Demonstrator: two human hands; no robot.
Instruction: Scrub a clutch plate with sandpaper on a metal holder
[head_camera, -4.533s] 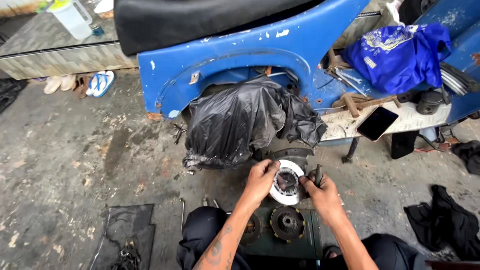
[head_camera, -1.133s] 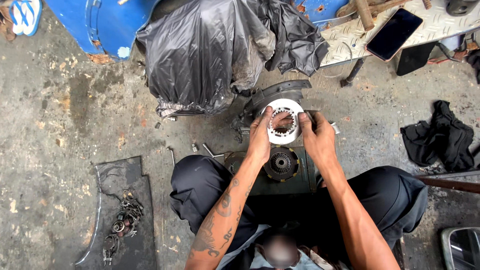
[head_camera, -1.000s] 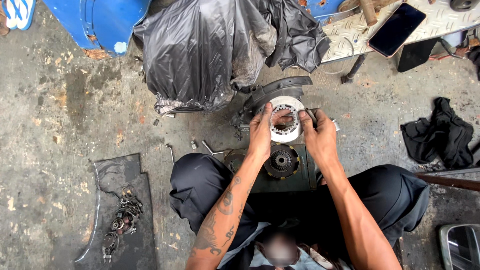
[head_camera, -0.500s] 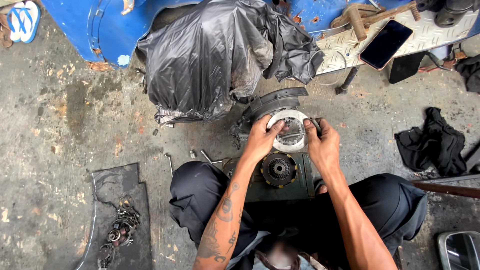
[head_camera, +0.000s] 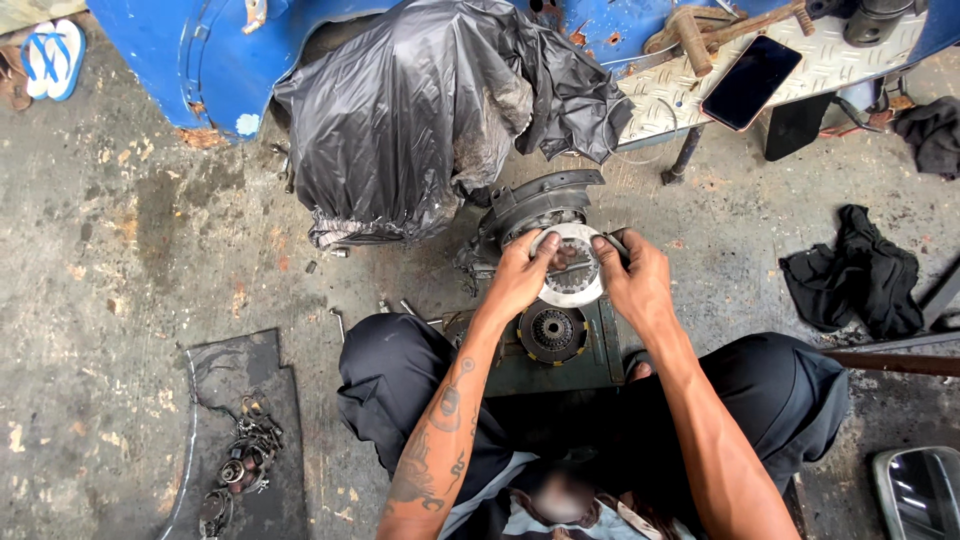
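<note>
— Plate ring (head_camera: 570, 280), pale metal, where is it?

— At twelve o'clock from my knees, against the open engine casing (head_camera: 530, 205); my left hand (head_camera: 520, 275) pinches its nine o'clock edge, my right hand (head_camera: 632, 285) its three o'clock edge.

— How will it handle?

— Thin, stiff, light, probably oily; I'd grip the rim, not the toothed inner edge; the clutch hub (head_camera: 552, 332) sits just below on the green tray (head_camera: 605, 350).

Between the left hand (head_camera: 520, 275) and right hand (head_camera: 632, 285) sits a pale silvery ring plate (head_camera: 572, 290); beyond them, a glossy black plastic bag (head_camera: 420, 110) and blue bodywork (head_camera: 190, 60).
</note>
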